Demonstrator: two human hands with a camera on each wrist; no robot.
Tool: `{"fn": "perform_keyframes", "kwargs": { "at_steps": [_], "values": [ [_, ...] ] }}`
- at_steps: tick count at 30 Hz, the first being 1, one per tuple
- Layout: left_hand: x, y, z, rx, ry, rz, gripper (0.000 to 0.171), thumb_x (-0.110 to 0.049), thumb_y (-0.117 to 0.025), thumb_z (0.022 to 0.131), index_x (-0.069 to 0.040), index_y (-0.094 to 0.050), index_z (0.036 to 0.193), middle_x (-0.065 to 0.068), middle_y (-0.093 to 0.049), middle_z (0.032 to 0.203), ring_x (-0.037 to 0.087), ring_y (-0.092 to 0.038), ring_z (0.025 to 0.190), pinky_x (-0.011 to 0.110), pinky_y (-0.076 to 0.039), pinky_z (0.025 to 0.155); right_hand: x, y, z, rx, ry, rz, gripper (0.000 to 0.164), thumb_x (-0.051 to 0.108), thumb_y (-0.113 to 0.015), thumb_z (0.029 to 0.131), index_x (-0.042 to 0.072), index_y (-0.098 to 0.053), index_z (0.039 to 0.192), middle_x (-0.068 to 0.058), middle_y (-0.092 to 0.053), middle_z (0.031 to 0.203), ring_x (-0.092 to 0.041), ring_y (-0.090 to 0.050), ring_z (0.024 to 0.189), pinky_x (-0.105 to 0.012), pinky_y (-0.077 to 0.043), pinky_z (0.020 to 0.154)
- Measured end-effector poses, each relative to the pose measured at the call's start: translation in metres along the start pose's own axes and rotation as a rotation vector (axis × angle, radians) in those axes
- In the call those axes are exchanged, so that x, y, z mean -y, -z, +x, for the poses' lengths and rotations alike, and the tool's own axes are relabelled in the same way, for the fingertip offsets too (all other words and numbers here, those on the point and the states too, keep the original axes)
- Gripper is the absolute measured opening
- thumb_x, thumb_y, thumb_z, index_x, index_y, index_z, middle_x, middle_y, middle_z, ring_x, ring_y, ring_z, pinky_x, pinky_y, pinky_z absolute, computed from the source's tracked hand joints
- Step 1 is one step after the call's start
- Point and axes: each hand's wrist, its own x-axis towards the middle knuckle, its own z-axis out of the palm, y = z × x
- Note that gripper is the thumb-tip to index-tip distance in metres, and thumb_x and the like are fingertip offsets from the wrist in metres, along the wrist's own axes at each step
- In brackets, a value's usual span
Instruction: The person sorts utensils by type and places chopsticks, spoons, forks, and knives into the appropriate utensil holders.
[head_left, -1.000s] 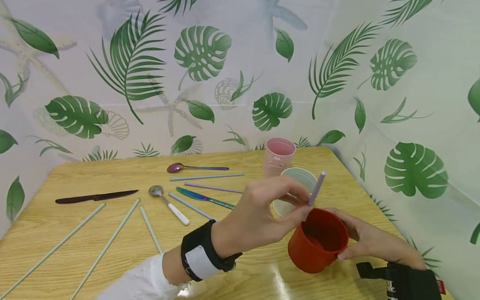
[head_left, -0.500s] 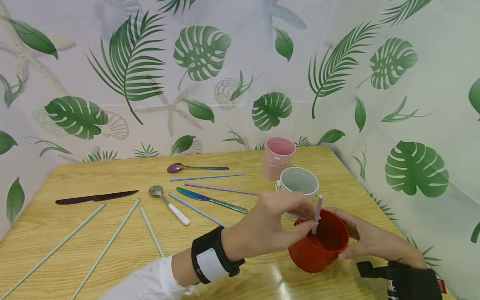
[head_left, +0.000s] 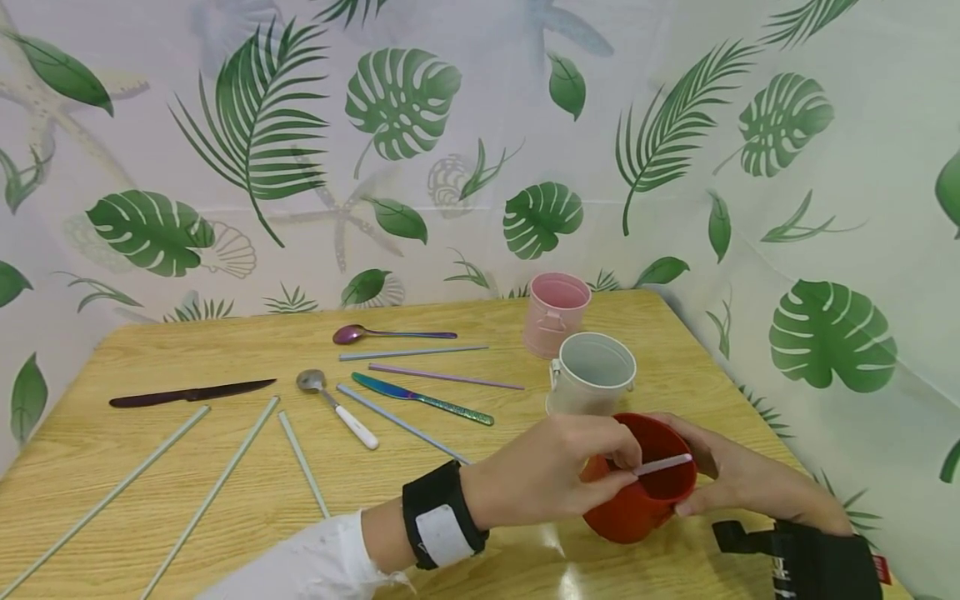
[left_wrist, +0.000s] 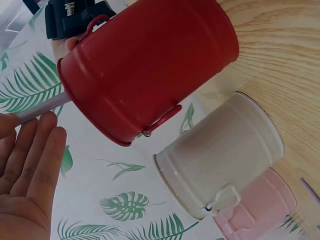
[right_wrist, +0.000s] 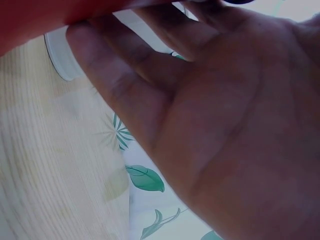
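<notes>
My left hand [head_left: 551,467] pinches a pale purple chopstick [head_left: 663,465] between thumb and index finger over the mouth of a red bucket [head_left: 626,517]. In the head view the chopstick slants, its upper end toward the bucket's right rim. The left wrist view shows the chopstick [left_wrist: 46,107] running behind the bucket's rim, its lower part hidden inside. The other fingers of that hand [left_wrist: 30,175] extend outside the bucket. From the right, my right hand [head_left: 738,483] grips the red bucket, thumb at the near side and fingers round the far side.
A white bucket [head_left: 577,396] stands just behind the red one, a pink bucket [head_left: 553,333] farther back. Across the wooden table [head_left: 247,350] lie two spoons, a dark knife [head_left: 191,395], a rainbow-coloured knife [head_left: 420,398], blue and purple chopsticks and pale green ones [head_left: 225,475].
My left hand has moved right and down, bringing the chopstick from above the rim into the red bucket's mouth. The chopstick has tipped from near upright to slanting right. My right hand stays put.
</notes>
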Motion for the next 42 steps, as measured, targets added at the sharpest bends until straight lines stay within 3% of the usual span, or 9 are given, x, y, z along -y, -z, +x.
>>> {"fn": "perform_keyframes", "kwargs": {
  "at_steps": [11,24,35,42],
  "values": [
    [0.013,-0.009,-0.005,0.153,0.025,0.122,0.010,-0.005,-0.075,0.094,-0.009,-0.068,0.100,-0.001,-0.067,0.095,0.009,-0.060,0.091,0.005,-0.042,0.090,-0.002,0.000,0.002,0.015,0.043,0.012,0.080,0.010,-0.072,0.092,0.004,-0.025,0.156,0.001,-0.051,0.146,-0.013,-0.051,0.128,-0.033,-0.052,0.100],
    [0.014,-0.012,-0.001,0.256,0.030,0.258,0.006,-0.011,-0.072,0.098,-0.011,-0.068,0.102,-0.004,-0.068,0.096,0.006,-0.060,0.094,0.007,-0.040,0.096,0.000,0.000,0.002,0.007,0.040,-0.001,0.081,0.011,-0.072,0.090,0.004,-0.025,0.156,0.001,-0.051,0.147,-0.013,-0.051,0.128,-0.032,-0.051,0.101],
    [0.013,-0.010,0.003,0.351,0.009,0.302,0.007,-0.013,-0.067,0.101,-0.010,-0.067,0.108,-0.006,-0.068,0.100,0.008,-0.060,0.098,0.007,-0.037,0.099,0.000,0.000,0.001,0.005,-0.003,-0.003,0.082,0.014,-0.072,0.090,0.006,-0.025,0.156,0.002,-0.050,0.147,-0.010,-0.049,0.129,-0.032,-0.051,0.102],
    [0.011,-0.010,0.003,0.360,0.029,0.286,0.008,-0.013,-0.067,0.101,-0.010,-0.067,0.109,-0.005,-0.068,0.102,0.008,-0.060,0.099,0.007,-0.037,0.099,0.000,0.000,0.001,-0.002,-0.008,0.007,0.083,0.013,-0.073,0.090,0.005,-0.023,0.156,0.002,-0.050,0.147,-0.009,-0.049,0.129,-0.031,-0.050,0.102]
  ]
}}
